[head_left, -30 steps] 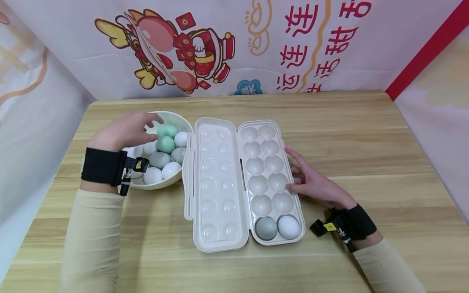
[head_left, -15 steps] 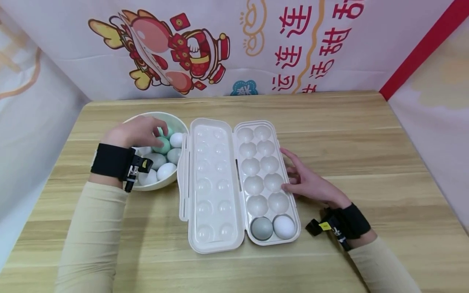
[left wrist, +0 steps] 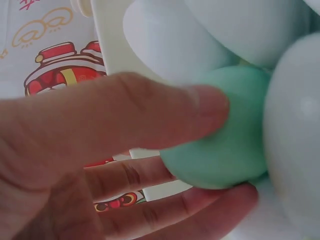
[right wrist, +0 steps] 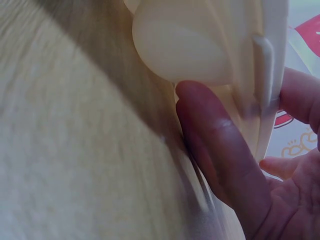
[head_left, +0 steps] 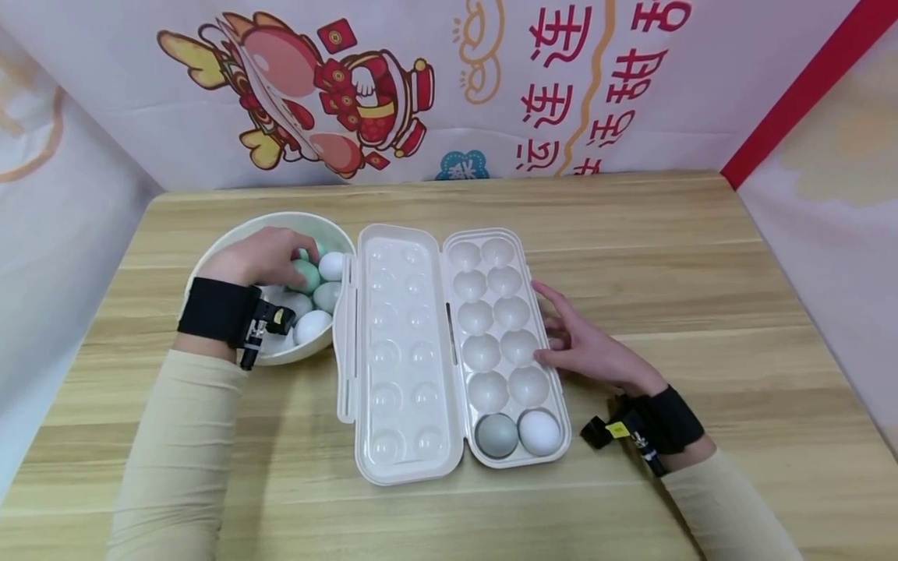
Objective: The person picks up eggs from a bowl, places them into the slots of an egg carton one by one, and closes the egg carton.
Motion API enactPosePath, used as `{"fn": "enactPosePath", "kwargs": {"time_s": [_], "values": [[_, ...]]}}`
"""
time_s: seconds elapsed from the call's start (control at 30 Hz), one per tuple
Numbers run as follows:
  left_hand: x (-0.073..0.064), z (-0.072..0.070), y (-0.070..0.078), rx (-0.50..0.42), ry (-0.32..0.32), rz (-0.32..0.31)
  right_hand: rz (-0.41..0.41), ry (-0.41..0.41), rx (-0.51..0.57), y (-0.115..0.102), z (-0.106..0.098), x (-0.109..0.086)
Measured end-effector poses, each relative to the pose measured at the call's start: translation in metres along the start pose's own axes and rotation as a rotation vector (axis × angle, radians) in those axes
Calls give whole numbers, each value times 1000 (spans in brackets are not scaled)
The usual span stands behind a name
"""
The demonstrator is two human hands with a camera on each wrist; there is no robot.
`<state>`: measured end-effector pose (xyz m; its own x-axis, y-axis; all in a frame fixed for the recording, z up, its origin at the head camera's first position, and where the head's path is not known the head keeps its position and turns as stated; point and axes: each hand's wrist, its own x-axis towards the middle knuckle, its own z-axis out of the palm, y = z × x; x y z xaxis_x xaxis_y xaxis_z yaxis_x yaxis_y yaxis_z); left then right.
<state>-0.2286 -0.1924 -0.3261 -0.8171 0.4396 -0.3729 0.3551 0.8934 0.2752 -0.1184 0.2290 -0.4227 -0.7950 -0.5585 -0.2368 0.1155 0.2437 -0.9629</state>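
My left hand (head_left: 256,257) reaches into the pale bowl (head_left: 321,226) of white, grey-blue and green eggs. It pinches a green egg (left wrist: 240,135), thumb on one side and fingers beneath, as the left wrist view shows. That egg still lies among the others. To the right lies an open white egg box (head_left: 450,382), its lid (head_left: 405,312) folded out flat toward the bowl. Two cups nearest me hold a grey-blue egg (head_left: 496,435) and a white egg (head_left: 540,432). My right hand (head_left: 596,351) grips the box's right edge, with a finger (right wrist: 220,135) against its underside.
Everything stands on a wooden table (head_left: 666,265). A printed cloth (head_left: 631,93) with red characters and a cartoon figure hangs behind it. The lid's clasp edge (head_left: 344,343) sits close against the bowl. More white eggs (head_left: 312,327) lie at the bowl's near side.
My left hand has come down and right into the bowl, and its fingers have closed on a green egg. The right hand stays at the box edge. The whole head view has shifted slightly.
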Motion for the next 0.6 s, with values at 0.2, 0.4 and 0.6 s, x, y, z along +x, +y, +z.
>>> {"fn": "enactPosePath", "kwargs": {"time_s": [0.2, 0.4, 0.6], "values": [[-3, -4, 1, 6, 5, -9, -4, 3, -17, -1, 0, 0], [-11, -12, 4, 41, 43, 2, 15, 7, -15, -2, 1, 1], [-17, -22, 14, 79, 91, 34, 18, 5, -6, -2, 2, 0]]}}
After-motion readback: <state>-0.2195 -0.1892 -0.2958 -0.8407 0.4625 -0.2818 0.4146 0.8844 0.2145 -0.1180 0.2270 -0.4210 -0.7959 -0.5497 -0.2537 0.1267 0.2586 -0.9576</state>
